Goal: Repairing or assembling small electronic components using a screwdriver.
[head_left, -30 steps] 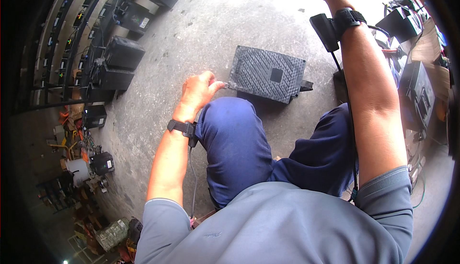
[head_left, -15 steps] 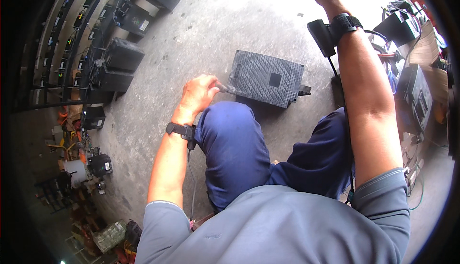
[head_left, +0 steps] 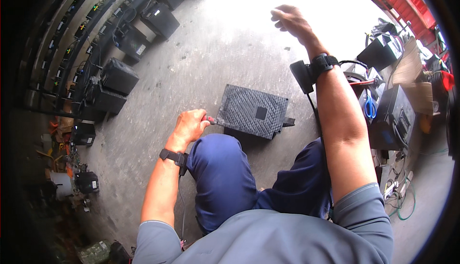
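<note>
A black box with a ridged lid (head_left: 249, 106) lies on the floor in front of my knees, a dark strap-like handle (head_left: 288, 121) poking out of its right side. At its left edge is my left hand (head_left: 189, 126), fingers pinched round a small piece with a red end (head_left: 209, 119). That piece meets the lid's left corner, and its exact kind is too small to make out. My right hand (head_left: 293, 22) is raised out beyond the box, away from it. Its fingers are loosely bent and partly apart, with nothing visible in them.
Black boxes (head_left: 120, 74) line the left beside a rack of cabled devices (head_left: 72, 39). On the right stand more black boxes (head_left: 395, 118), blue-handled scissors (head_left: 369, 107), cardboard (head_left: 407, 65) and loose cables (head_left: 407, 201). Red panels (head_left: 397, 0) rise at the far right.
The view has shifted, so the box sits lower in the picture. My right hand has come lower and left in the picture, its fingers more bent. My left hand keeps its pinch at the box's edge.
</note>
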`<state>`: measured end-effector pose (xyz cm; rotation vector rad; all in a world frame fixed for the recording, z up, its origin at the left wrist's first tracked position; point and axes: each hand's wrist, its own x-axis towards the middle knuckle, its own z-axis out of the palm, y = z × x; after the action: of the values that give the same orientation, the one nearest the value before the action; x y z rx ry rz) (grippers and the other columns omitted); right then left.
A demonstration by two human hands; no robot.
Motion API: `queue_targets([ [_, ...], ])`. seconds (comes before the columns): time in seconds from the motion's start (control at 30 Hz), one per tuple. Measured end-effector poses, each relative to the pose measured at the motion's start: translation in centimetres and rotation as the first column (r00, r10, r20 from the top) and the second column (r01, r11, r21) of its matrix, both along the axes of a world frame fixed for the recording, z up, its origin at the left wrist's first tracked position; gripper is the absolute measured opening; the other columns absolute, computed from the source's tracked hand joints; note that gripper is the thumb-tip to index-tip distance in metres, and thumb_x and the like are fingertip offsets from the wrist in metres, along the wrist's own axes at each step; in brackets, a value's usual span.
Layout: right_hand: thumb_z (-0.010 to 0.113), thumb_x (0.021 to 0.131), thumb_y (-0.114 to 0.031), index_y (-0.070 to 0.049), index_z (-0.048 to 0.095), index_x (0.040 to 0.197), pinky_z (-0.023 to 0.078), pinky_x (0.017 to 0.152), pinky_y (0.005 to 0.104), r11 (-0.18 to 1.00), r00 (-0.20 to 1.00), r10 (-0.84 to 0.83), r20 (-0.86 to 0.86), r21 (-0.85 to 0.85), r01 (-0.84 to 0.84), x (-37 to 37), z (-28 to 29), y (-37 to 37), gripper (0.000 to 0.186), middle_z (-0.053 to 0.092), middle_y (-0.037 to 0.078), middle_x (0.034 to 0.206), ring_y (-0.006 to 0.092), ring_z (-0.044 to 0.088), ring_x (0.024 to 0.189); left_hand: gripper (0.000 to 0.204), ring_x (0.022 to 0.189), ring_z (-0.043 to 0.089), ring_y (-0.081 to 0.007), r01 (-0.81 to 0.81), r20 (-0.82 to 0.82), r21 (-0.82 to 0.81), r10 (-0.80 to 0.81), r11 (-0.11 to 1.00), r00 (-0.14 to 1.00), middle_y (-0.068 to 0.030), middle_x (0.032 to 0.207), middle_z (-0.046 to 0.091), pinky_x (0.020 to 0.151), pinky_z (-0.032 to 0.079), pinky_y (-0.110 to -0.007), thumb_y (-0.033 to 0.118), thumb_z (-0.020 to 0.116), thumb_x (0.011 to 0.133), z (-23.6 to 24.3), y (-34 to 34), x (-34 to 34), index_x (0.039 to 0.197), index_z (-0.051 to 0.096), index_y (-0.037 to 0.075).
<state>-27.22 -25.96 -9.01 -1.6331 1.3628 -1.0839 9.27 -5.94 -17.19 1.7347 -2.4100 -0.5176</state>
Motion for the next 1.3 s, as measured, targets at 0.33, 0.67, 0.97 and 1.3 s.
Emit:
queue_targets([
  [0.33,0.061,0.092,-0.028,0.004,0.065,0.106,0.052,0.063,0.0298,0.998,0.994,-0.014,0.107,0.059,0.008,0.4,-0.4,-0.3,0.035,0.068,0.009,0.086,0.0152,0.064,0.071,0.033,0.082,0.070,-0.0335,-0.138,0.073,0.036,0.135,0.990,0.988,-0.0125,0.082,0.071,0.072,0.054,-0.045,0.038,0.074,0.082,-0.1,0.7,-0.6,0.089,0.066,0.006],
  [0.67,0.059,0.094,-0.024,0.003,0.067,0.106,0.054,0.069,0.0301,0.992,0.998,-0.062,0.023,0.116,0.059,0.5,1.3,1.8,0.031,0.071,0.012,0.091,0.0169,0.066,0.079,0.028,0.084,0.069,-0.0369,0.012,0.142,0.030,-0.017,0.999,0.990,-0.0172,0.084,0.070,0.075,0.053,-0.046,0.031,0.072,0.084,-0.6,0.2,-0.4,0.089,0.063,0.005],
  [0.97,0.060,0.094,-0.023,0.003,0.068,0.104,0.054,0.067,0.0308,0.991,0.997,-0.074,0.004,0.115,0.073,1.1,1.0,1.9,0.029,0.071,0.010,0.087,0.0162,0.066,0.075,0.021,0.086,0.068,-0.0380,0.131,0.196,0.040,-0.136,0.991,0.971,-0.0178,0.087,0.070,0.078,0.054,-0.047,0.025,0.071,0.085,0.0,-0.3,-0.4,0.088,0.065,0.004],
  [1.3,0.060,0.093,-0.022,0.002,0.068,0.106,0.054,0.066,0.0300,0.992,0.995,0.011,-0.094,0.124,0.000,2.6,0.7,2.5,0.028,0.070,0.010,0.088,0.0156,0.066,0.073,0.023,0.086,0.068,-0.0374,0.147,0.164,0.017,-0.148,0.989,0.975,-0.0180,0.086,0.070,0.078,0.054,-0.046,0.026,0.071,0.085,0.2,0.1,0.2,0.088,0.065,0.004],
])
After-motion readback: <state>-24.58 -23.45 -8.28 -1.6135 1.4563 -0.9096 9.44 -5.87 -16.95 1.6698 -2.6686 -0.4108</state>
